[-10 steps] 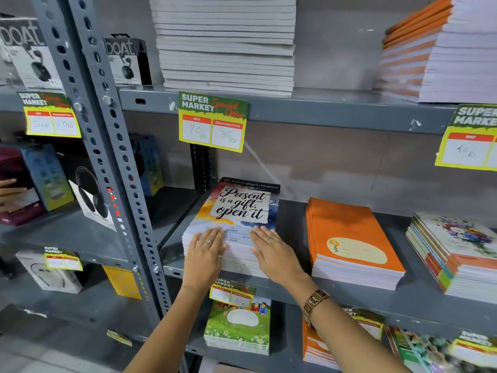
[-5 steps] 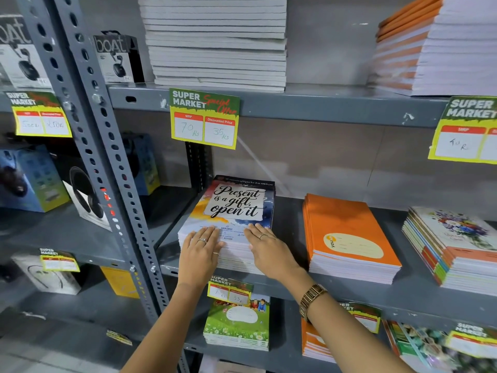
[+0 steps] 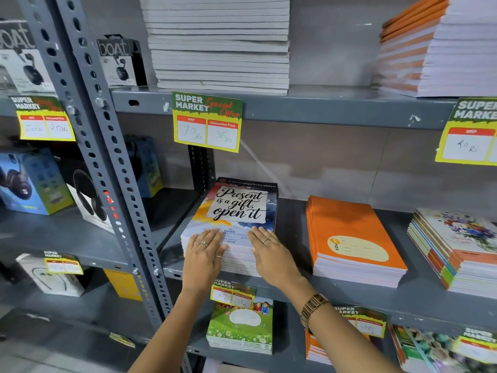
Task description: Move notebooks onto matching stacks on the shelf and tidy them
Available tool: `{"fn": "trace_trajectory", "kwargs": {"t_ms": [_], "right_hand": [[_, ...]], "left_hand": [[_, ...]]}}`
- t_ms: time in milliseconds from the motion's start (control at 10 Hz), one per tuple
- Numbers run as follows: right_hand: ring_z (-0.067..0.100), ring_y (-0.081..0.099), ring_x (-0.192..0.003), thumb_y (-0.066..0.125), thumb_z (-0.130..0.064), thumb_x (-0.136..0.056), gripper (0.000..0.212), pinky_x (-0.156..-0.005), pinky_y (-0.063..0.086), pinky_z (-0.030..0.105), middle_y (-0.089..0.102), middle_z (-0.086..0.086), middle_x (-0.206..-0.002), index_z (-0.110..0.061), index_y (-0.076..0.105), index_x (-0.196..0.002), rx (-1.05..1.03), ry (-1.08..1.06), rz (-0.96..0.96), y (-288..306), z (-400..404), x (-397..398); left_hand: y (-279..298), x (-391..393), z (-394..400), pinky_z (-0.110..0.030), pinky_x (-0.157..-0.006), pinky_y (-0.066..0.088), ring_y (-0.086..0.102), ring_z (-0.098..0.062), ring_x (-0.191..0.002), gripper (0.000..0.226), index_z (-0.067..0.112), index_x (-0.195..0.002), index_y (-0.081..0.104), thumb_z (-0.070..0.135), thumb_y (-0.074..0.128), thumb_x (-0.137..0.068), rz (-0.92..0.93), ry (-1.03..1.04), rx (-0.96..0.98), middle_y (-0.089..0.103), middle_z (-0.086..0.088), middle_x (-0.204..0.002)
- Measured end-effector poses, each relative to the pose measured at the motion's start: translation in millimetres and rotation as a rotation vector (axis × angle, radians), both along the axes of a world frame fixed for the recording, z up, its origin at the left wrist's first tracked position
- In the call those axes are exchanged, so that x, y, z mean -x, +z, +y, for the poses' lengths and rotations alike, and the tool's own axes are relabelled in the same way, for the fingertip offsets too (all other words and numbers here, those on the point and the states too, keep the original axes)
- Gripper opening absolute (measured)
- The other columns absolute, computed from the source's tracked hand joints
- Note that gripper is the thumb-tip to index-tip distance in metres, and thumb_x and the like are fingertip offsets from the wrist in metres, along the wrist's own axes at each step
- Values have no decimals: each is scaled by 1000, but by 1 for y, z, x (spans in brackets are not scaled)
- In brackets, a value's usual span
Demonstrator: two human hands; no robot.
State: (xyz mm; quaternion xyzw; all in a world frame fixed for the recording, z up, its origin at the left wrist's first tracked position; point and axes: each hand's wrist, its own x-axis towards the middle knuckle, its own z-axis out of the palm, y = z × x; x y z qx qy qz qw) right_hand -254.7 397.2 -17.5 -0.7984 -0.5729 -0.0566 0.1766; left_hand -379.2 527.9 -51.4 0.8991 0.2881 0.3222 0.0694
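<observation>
A stack of notebooks with the cover "Present is a gift, open it" lies on the middle grey shelf. My left hand rests flat on the stack's near left corner, fingers together. Flat on the near right part of the same stack lies my right hand, its palm against the front edge. Neither hand grips a notebook. To the right sit an orange notebook stack and a floral multicoloured stack.
Tall white and orange-edged notebook stacks fill the upper shelf. Price tags hang from the shelf edges. A perforated upright post stands to the left, with headphone boxes beyond it. More notebooks lie on the shelf below.
Both hands stay flat on the "Present is a gift" stack, which has barely shifted. The view has drifted slightly.
</observation>
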Motion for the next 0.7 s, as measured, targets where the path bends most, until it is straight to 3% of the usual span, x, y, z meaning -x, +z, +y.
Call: {"fn": "trace_trajectory", "kwargs": {"t_ms": [200, 400, 500, 600, 700], "right_hand": [[18, 12, -147, 32, -16, -100, 49, -109, -7, 22, 19, 6, -157, -11, 20, -147, -20, -2, 23, -1, 0, 1], [17, 11, -147, 31, -15, -100, 49, -108, -8, 21, 18, 5, -158, -11, 18, -147, -19, -10, 25, 2, -2, 4], [15, 4, -147, 29, -22, -101, 51, -112, -5, 20, 11, 3, -159, -12, 12, -148, -14, 7, 49, 1, -8, 1], [10, -15, -142, 26, -32, -99, 59, -120, 0, 29, -6, 1, -159, -12, 0, -148, -51, -33, 113, -4, -23, -4], [9, -18, -139, 17, -39, -91, 65, -122, 6, 35, -11, -4, -151, -9, -3, -146, -153, -90, 98, -13, -45, -12]], "left_hand": [[0, -2, -4, -55, -102, 39, 60, -33, -114, 47, 6, -114, 66, 31, 37, -87, -57, -17, 44, 68, -14, -119], [1, -2, -8, -52, -108, 30, 56, -32, -118, 52, 5, -117, 64, 35, 33, -87, -97, -23, 100, 65, -14, -123], [2, 0, -12, -51, -111, 25, 49, -33, -126, 59, 7, -124, 58, 44, 28, -90, -31, -26, 94, 59, -14, -130], [2, 4, -18, -45, -116, 14, 28, -29, -141, 89, 12, -138, 42, 68, 0, -84, 46, -17, 105, 40, -12, -148], [-3, 3, -34, -40, -118, 7, 15, -20, -144, 96, 15, -144, 29, 73, -8, -78, 41, 2, 125, 24, -8, -155]]}}
